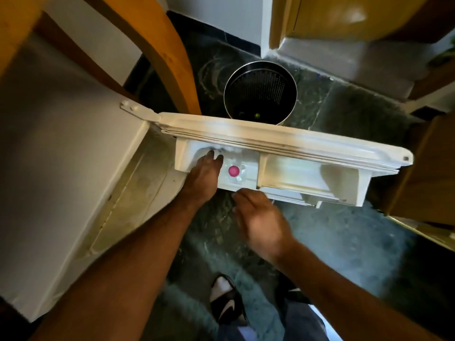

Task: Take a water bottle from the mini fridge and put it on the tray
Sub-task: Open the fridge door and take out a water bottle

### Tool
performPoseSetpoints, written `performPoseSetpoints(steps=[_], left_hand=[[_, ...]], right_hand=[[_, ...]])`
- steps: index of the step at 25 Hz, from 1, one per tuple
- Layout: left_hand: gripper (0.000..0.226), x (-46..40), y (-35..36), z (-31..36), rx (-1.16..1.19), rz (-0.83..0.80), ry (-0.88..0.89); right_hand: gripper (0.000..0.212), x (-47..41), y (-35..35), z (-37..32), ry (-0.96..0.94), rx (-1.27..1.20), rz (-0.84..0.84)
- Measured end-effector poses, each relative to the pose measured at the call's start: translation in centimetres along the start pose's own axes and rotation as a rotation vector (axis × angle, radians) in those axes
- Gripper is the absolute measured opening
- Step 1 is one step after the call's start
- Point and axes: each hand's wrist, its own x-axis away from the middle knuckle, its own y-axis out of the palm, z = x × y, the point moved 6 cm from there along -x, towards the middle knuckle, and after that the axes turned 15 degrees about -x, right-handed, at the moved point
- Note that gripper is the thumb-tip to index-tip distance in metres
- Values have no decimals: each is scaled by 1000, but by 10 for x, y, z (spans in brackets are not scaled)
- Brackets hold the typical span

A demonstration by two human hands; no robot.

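The white mini fridge [61, 168] stands at the left with its door [307, 143] swung open toward me. In the door's shelf [246, 184] stands a clear water bottle [240, 166] with a pink cap, seen from above. My left hand [204, 173] reaches into the shelf, fingers apart, touching the bottle's left side; whether it grips is hidden. My right hand [261, 220] hovers open just below the shelf's front edge, blurred, holding nothing. No tray is in view.
A black mesh waste bin [261, 91] stands on the dark stone floor behind the fridge door. A wooden chair leg [160, 45] curves down at upper left. Wooden furniture [423, 168] flanks the right. My sandalled feet [226, 301] stand on a teal rug [192, 313].
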Motion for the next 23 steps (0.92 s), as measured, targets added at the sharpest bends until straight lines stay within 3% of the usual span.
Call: performPoseSetpoints(steps=[4, 7, 9, 14, 16, 18, 20, 23], left_hand=[[40, 0, 0, 0, 52, 99, 31], [34, -2, 3, -1, 86, 91, 43], [27, 1, 1, -6, 45, 49, 45], [16, 78, -53, -14, 62, 94, 35], [14, 127, -90, -17, 64, 138, -66], [17, 172, -125, -25, 120, 158, -203], [20, 208, -143, -30, 188, 99, -345], [23, 247, -169, -29, 251, 85, -532]], right_hand=[[84, -49, 73, 56, 508, -99, -175], [59, -88, 91, 85, 565, -11, -190], [47, -97, 93, 82, 525, 92, -256], [53, -51, 45, 4, 262, 131, -309], [56, -26, 0, -37, 218, 34, -250], [45, -12, -65, -83, 113, -56, -31], [45, -11, -123, -118, -82, 25, 131], [70, -55, -170, -142, -305, 344, 11]])
